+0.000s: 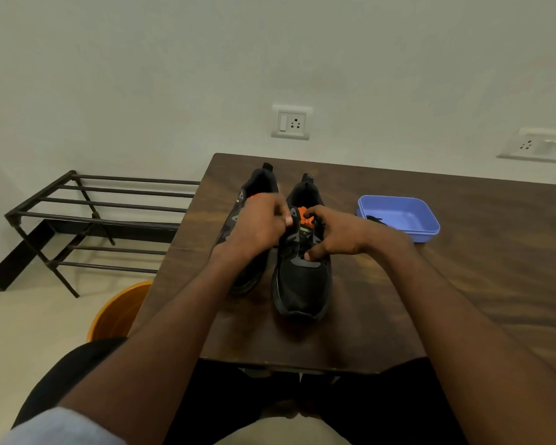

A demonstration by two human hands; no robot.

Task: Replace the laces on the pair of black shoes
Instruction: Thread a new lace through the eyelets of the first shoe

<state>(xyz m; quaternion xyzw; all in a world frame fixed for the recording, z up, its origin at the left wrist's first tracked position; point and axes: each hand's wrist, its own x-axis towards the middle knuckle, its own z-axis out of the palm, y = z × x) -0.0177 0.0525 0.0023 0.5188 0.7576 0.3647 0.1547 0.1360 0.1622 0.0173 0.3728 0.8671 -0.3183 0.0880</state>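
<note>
Black shoes, a pair, stand side by side on the dark wooden table (463,268), toes toward me and heels toward the wall. I see the right-side shoe (302,284) almost whole: black mesh toe, grey overlays and an orange tongue (303,215) showing between my hands. The left-side shoe (257,184) is mostly hidden under my left forearm, though its heel and a bit of orange near the collar show.

My left hand (257,226) is over the gap between the two shoes, fingers curled in with the tips close together near the orange tongue; it looks like a pinch, but I cannot make out what is between the fingertips. My right hand (337,232) is on the lacing area of the right-side shoe, fingers bent round its upper and thumb pressed low on the eyelet area, so it is grasping that shoe.

Just right of the shoes sits a blue plastic tray (427,220), with a black lace (374,219) lying at its near-left corner.

Off the table's left edge stands a black metal shoe rack (109,207), and an orange bucket (119,313) sits on the floor by the table's corner. A white wall socket (291,123) is above the shoes.
</note>
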